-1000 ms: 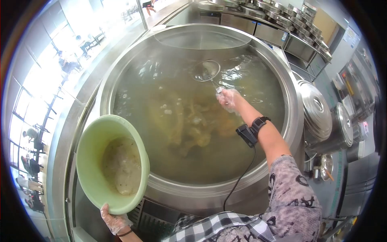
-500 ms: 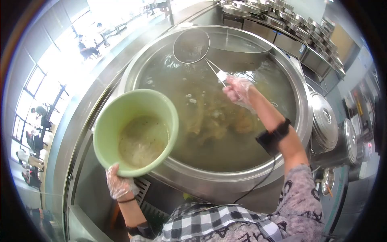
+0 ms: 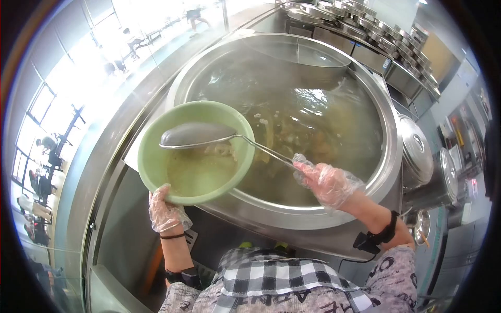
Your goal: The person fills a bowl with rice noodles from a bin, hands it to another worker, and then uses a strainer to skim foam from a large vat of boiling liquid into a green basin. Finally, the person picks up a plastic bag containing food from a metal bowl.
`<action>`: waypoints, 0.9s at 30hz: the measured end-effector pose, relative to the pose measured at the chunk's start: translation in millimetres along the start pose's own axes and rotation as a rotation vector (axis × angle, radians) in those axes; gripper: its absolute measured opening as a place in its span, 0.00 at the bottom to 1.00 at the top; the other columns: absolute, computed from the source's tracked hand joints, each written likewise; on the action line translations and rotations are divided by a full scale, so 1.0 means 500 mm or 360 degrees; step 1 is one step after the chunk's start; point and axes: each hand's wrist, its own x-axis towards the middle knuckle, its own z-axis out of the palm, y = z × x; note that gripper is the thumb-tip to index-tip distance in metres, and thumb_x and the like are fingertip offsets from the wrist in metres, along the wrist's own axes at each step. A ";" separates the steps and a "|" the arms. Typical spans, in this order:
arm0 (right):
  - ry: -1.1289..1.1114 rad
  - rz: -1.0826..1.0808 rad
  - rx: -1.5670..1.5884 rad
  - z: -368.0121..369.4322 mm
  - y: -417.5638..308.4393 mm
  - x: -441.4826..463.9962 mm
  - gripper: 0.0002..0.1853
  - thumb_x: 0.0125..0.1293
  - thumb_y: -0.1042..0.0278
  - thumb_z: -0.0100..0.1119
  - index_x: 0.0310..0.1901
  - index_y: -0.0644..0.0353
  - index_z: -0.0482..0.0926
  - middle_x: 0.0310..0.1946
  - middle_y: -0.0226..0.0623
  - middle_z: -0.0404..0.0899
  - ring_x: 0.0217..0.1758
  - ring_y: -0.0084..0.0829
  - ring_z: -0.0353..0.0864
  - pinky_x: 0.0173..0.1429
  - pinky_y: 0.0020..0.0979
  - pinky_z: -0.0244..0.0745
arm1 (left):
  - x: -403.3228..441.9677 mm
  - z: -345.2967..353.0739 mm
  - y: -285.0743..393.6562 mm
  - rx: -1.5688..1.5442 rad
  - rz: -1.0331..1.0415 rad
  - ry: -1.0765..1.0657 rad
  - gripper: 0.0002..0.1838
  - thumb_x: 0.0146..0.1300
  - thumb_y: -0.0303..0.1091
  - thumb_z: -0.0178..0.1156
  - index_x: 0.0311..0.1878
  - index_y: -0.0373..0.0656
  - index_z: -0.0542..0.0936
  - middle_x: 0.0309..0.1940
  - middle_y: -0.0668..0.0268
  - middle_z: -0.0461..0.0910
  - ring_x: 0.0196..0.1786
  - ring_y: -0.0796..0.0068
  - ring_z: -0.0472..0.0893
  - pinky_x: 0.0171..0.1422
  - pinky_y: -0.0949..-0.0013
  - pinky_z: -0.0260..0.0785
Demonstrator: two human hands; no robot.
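Observation:
My gloved left hand (image 3: 166,211) grips the near rim of a green plastic basin (image 3: 152,156), which holds cloudy liquid. The basin is tilted over the left edge of a big steel pot (image 3: 383,151). My gloved right hand (image 3: 329,183) is closed round the handle of a mesh skimmer (image 3: 198,134). The skimmer's round head is turned over, with its underside up, above the basin's mouth. Pale bits show in the basin just below it. Murky broth (image 3: 292,117) fills the pot, with brownish pieces under the surface.
Lidded steel pots (image 3: 417,151) stand to the right of the big pot. Stacked steel pans (image 3: 365,26) sit on a counter at the back. A glass partition runs along the left, with people seated beyond it. Steam hangs over the broth.
The skimmer has swung from the pot's far side, toward me and leftward, and is now overturned above the basin. The basin has shifted slightly right and away from me.

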 end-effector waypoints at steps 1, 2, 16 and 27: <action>-0.0099 0.0046 -0.0059 0.011 -0.012 -0.007 0.23 0.57 0.67 0.50 0.56 0.48 0.64 0.27 0.46 0.72 0.26 0.44 0.73 0.31 0.39 0.71 | 0.003 -0.003 0.001 0.0049 0.0005 0.0007 0.18 0.47 0.19 0.52 0.45 0.39 0.69 0.38 0.62 0.72 0.40 0.67 0.74 0.45 0.66 0.70; -0.0097 0.0065 -0.0060 0.031 -0.015 -0.013 0.23 0.57 0.67 0.50 0.56 0.48 0.64 0.27 0.46 0.72 0.26 0.44 0.73 0.31 0.39 0.71 | 0.008 -0.009 0.004 0.0097 0.0011 0.0014 0.19 0.47 0.19 0.52 0.45 0.39 0.69 0.38 0.62 0.72 0.41 0.67 0.74 0.45 0.65 0.70; 0.0080 0.0063 0.0625 0.133 -0.099 0.068 0.20 0.61 0.63 0.45 0.56 0.50 0.66 0.25 0.48 0.72 0.31 0.45 0.73 0.36 0.39 0.68 | 0.017 -0.036 0.075 0.0029 -0.0186 -0.0246 0.20 0.48 0.19 0.51 0.48 0.38 0.68 0.40 0.61 0.72 0.42 0.68 0.74 0.47 0.67 0.69; -0.0430 0.0747 0.0590 0.055 -0.170 0.090 0.21 0.62 0.56 0.42 0.56 0.53 0.65 0.26 0.50 0.72 0.32 0.46 0.72 0.38 0.40 0.66 | 0.022 -0.053 0.078 0.0112 -0.0123 -0.0229 0.20 0.46 0.18 0.51 0.46 0.38 0.68 0.39 0.61 0.71 0.41 0.65 0.74 0.46 0.65 0.70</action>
